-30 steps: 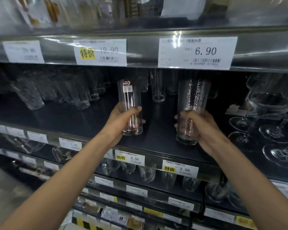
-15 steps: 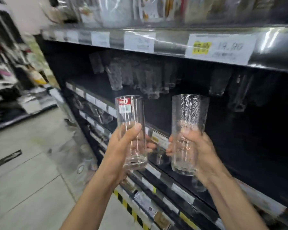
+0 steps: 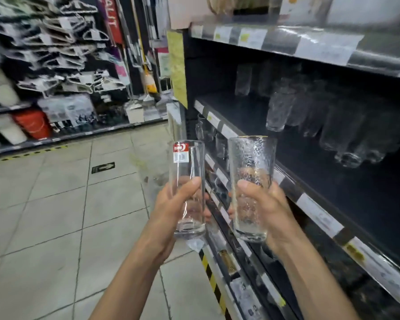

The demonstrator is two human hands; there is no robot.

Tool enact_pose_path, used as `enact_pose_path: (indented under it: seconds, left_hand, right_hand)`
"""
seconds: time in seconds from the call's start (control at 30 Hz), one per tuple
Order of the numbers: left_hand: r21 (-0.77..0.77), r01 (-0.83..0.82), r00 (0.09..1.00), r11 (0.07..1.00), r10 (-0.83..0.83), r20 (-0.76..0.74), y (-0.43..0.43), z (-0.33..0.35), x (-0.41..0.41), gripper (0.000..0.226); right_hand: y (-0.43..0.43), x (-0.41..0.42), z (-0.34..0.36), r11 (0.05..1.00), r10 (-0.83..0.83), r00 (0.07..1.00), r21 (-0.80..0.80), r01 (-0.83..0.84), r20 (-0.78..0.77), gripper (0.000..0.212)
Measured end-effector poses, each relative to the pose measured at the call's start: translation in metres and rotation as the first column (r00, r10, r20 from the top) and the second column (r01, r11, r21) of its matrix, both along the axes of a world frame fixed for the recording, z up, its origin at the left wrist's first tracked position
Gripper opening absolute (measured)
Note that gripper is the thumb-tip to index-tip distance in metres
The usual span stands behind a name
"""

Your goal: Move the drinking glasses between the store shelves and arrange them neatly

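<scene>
- Holding a smooth tall glass (image 3: 187,179) upright in my left hand (image 3: 171,209): my thumb lies across the near side at about mid-height, and my fingers curl round the far side, showing through the glass.
- A red and white label (image 3: 180,152) sits just under its rim, facing me.
- My right hand (image 3: 267,211) grips a hammered-texture glass (image 3: 252,162), also upright. The thumb presses the near face and the fingers wrap behind, and a thin gold line runs along the rim.
- The two glasses are side by side at about the same height, close together but not touching.
- Both are in the air in front of the shelf edges and rest on no shelf.
- To my right, a dark shelf (image 3: 240,116) carries a cluster of clear glasses (image 3: 280,112) set back from its front. They are too blurred for me to tell the kinds apart.
- Price tags (image 3: 319,213) line the front rail of that shelf, their print unreadable.
- The lower shelves hold more glassware, too blurred to make out.
- A yellow and black striped strip (image 3: 209,273) runs along the base of the unit.
- The pale tiled floor (image 3: 56,215) lies below my left arm, with a dark arrow marker (image 3: 102,167) further off.
- Across the aisle are a rack of hangers (image 3: 62,42) and an orange bucket (image 3: 34,124) on a low shelf.
</scene>
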State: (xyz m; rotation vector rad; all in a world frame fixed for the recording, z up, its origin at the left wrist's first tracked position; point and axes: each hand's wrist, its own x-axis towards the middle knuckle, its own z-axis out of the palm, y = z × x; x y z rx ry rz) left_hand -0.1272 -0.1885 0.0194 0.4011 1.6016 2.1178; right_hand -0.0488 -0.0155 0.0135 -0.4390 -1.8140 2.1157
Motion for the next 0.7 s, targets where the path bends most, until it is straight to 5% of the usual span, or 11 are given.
enact_pose_path:
  seconds: [0.1,0.23,0.5,0.7]
  left_hand:
    - [-0.004,-0.029,0.999,1.000,0.029,-0.012,-0.013,-0.003,-0.037,0.044]
    - [0.012,-0.038,0.999,0.999,0.039,-0.032,-0.020,-0.004,-0.083,0.047]
    - [0.012,0.049,0.999,0.999,-0.049,-0.021,-0.001,-0.010,-0.181,0.048]
    - [0.007,0.155,0.988,0.988,-0.155,-0.019,0.038,-0.016,-0.262,0.045]
  right_hand:
    - [-0.013,-0.041,0.001,1.000,0.023,1.000,-0.010,-0.023,0.014,0.051]
    - [-0.014,-0.086,-0.003,1.000,0.022,0.999,0.010,-0.022,0.025,0.034]
    - [0.000,-0.165,0.000,0.999,-0.008,1.000,0.048,0.008,0.011,0.048]
    - [0.037,-0.233,-0.007,0.994,-0.088,0.996,0.073,0.086,0.025,0.103]
